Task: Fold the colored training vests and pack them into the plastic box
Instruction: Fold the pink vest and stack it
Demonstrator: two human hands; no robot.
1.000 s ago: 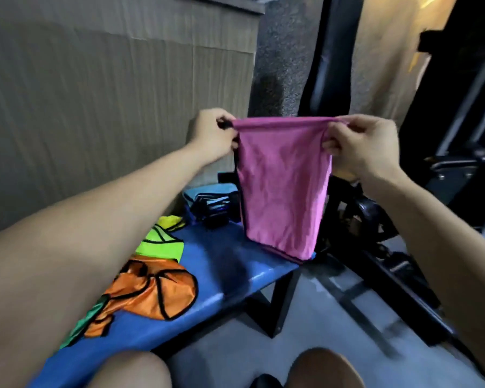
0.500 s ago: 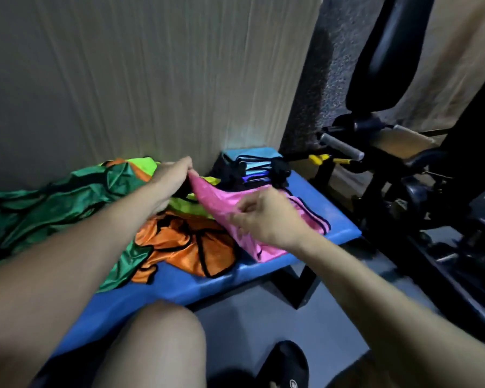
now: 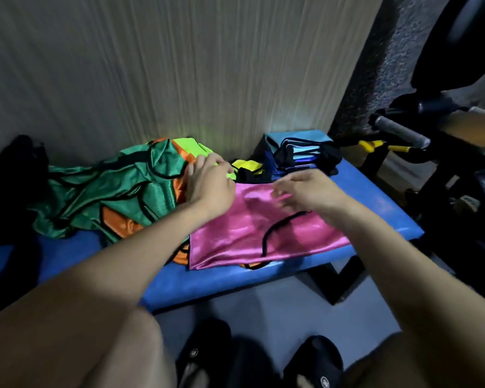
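Green vest point(image 3: 107, 191): a crumpled, glossy green mesh training vest with black piping is seen heaped left of the left fingers, well apart from the right hand; an orange vest point(image 3: 121, 225) of the same slippery weave shows beneath it.
Left hand point(image 3: 207, 183): it is laid at the far-left corner of the pink vest, fingers loosely bent and pointing away; whether cloth is pinched under them cannot be told, as the fingertips are blurred.
Yellow vest point(image 3: 247, 165): a neon yellow fabric patch is glimpsed just beyond the left fingers, between both hands.
Pink vest point(image 3: 235, 233): a shiny pink mesh training vest, trimmed with a thin black binding, is spread flat on the bench directly below and nearer than both sets of fingers; its long axis is judged to run left to right, and the left hand is the one touching it.
Right hand point(image 3: 308, 191): it is held just above the far-right part of the pink vest, fingers spread and relaxed, nothing gripped; motion blur softens them.
Folded stack point(image 3: 300, 155): blue and black folded fabrics are piled beyond the right fingers; the plastic box cannot be made out.
Bench point(image 3: 375, 208): a smooth blue padded bench carries everything.
Next move: a fold across the pink vest is judged likely.
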